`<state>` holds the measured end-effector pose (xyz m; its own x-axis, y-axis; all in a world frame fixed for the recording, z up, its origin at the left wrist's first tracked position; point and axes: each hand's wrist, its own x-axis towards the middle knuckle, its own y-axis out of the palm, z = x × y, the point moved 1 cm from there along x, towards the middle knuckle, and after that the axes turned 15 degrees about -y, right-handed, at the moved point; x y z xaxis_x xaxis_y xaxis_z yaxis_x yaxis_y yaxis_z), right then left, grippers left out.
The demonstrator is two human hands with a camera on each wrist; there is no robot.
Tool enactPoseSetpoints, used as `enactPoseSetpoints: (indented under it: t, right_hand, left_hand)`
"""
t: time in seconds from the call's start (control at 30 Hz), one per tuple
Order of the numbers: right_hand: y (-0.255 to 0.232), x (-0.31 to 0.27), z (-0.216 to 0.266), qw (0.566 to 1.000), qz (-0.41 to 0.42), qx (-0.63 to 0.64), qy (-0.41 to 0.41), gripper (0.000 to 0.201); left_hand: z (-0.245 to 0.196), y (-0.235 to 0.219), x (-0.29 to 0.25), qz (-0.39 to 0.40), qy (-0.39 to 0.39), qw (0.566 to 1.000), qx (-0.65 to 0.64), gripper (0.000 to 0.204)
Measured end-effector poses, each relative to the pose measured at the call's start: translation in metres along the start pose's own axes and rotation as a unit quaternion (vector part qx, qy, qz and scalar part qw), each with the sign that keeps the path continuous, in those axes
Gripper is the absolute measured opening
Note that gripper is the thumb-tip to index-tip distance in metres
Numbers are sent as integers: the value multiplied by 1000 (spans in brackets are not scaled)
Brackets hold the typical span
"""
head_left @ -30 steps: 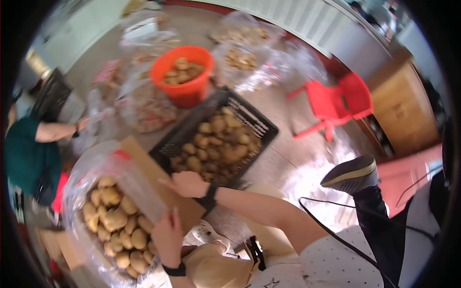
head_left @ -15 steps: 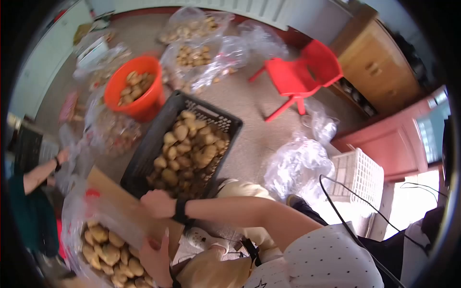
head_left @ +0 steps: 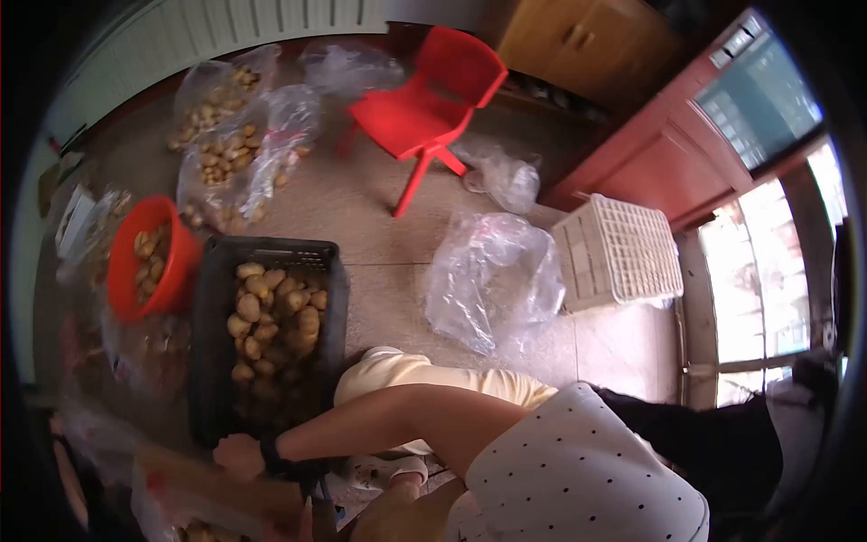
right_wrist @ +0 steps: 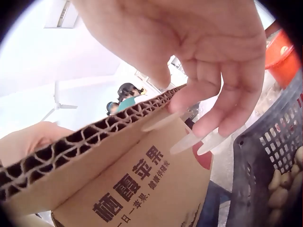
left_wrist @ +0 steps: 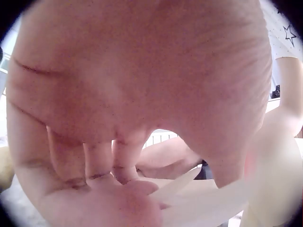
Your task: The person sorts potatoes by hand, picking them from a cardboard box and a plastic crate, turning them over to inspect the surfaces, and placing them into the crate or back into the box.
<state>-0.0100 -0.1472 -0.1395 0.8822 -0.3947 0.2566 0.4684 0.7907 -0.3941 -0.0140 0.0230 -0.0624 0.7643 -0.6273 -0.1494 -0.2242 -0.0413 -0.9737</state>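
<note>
My right hand (head_left: 239, 454) grips the top edge of a cardboard box (right_wrist: 142, 184); in the right wrist view its fingers with long pale nails bend over the printed side. My left hand (left_wrist: 142, 80) fills the left wrist view, fingers curled and thumb opposed at a pale, blurred edge. The right wrist view shows it behind the box's cut edge. Clear plastic lines the box, and a few potatoes (head_left: 203, 531) show inside at the bottom of the head view. Beside my right hand stands a black crate (head_left: 206, 361) holding many potatoes (head_left: 271, 316).
An orange bucket (head_left: 181, 271) with potatoes stands left of the crate. Plastic bags of potatoes (head_left: 226, 158) lie behind. A red chair (head_left: 415, 117), a clear plastic bag (head_left: 492, 280) and a white basket (head_left: 623, 253) are to the right. Another person's arm (head_left: 68, 474) shows at lower left.
The head view has turned right, so the crate, bucket and box have shifted left and the box lower. The basket and door have come into view. My right hand stays at the box edge.
</note>
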Motion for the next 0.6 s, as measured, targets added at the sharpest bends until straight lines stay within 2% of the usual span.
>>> enactPoseSetpoints:
  t: [0.03, 0.07, 0.1, 0.13, 0.17, 0.2, 0.23, 0.27, 0.3, 0.4, 0.43, 0.47, 0.53, 0.57, 0.6]
  right_hand:
    - [9, 1, -6, 1000, -13, 11, -20, 45]
    - [5, 0, 0, 1000, 3, 13, 22, 35]
    - [23, 2, -20, 999, 39, 22, 13, 29]
    - [3, -5, -8, 998, 11, 48, -30, 28]
    - [-3, -6, -10, 994, 70, 43, -73, 28]
    - [5, -3, -17, 996, 48, 44, -54, 23]
    - [-2, -2, -19, 994, 70, 50, -62, 24]
    - [-8, -4, -18, 994, 59, 65, -61, 25]
    - [-10, -1, -16, 996, 66, 52, -34, 26]
    - [-17, 9, -14, 993, 117, 19, 18, 39]
    - [-28, 10, 5, 993, 112, 26, -3, 43]
    - [-35, 10, 23, 990, 118, 65, 41, 44]
    - [-35, 15, 17, 991, 118, 56, 30, 45]
    - [-26, 13, 15, 990, 130, 54, 25, 45]
    - [-30, 13, 25, 991, 112, 74, 21, 44]
  left_hand:
    - [12, 15, 4, -17, 36, 999, -27, 55]
    - [9, 10, -2, -39, 60, 996, -49, 52]
    - [7, 8, -9, 45, -9, 996, -76, 53]
    - [-14, -9, -9, 114, -91, 983, -111, 56]
    - [-7, 2, -14, 20, -50, 998, -35, 58]
    - [-13, -2, -9, 59, -49, 995, -67, 58]
    - [-21, 1, -10, 37, -71, 997, -11, 56]
    - [-26, -7, -4, 68, -68, 994, -49, 54]
    - [-23, 0, -4, 32, -54, 996, -56, 53]
    - [-22, -2, -3, 4, -39, 995, -97, 53]
    - [-23, -4, -5, -7, -32, 993, -113, 52]
    - [-24, -9, -9, -20, -51, 992, -112, 52]
    - [-34, -19, -13, -8, -61, 991, -120, 54]
    - [-28, -10, -17, -64, -46, 988, -134, 52]
    - [-28, -9, -21, -70, -59, 986, -137, 52]
